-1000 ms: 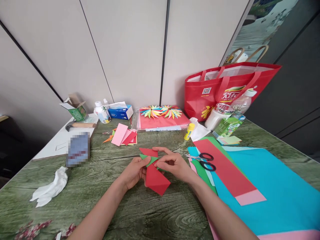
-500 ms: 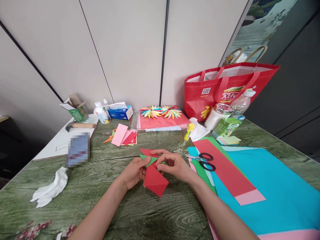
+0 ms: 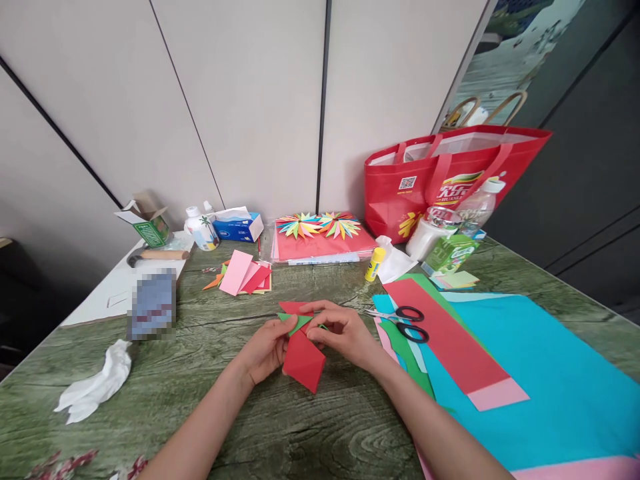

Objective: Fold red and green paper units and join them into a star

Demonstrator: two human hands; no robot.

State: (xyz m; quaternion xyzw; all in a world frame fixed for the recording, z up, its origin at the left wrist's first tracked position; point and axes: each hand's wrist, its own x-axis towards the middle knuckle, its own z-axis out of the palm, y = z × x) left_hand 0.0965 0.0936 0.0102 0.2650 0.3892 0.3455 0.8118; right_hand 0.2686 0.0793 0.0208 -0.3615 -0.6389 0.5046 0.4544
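Between my hands, above the table, is a folded paper piece [image 3: 305, 363] in red, with a green folded strip [image 3: 299, 324] across its middle. My left hand [image 3: 267, 350] grips it from the left, thumb lying on the green part. From the right, my right hand [image 3: 340, 333] pinches the green paper's end, its fingers curled over the top and hiding part of the fold. A pointed red flap shows above the fingers and a wider red flap hangs below. Scissors with black handles [image 3: 413, 323] lie on coloured paper just right of my right hand.
Red, green and large blue paper sheets [image 3: 545, 380] cover the right side. A yellow glue stick [image 3: 375, 264], pink and red paper pieces [image 3: 240, 272] and folded paper stars [image 3: 303, 225] lie farther back. A red bag [image 3: 390, 200] stands behind; a crumpled tissue [image 3: 97, 383] lies left.
The lower red flap has turned slightly and shifted a little left. My right fingers have closed in on the green end, which shows less now. The whole view has shifted slightly.
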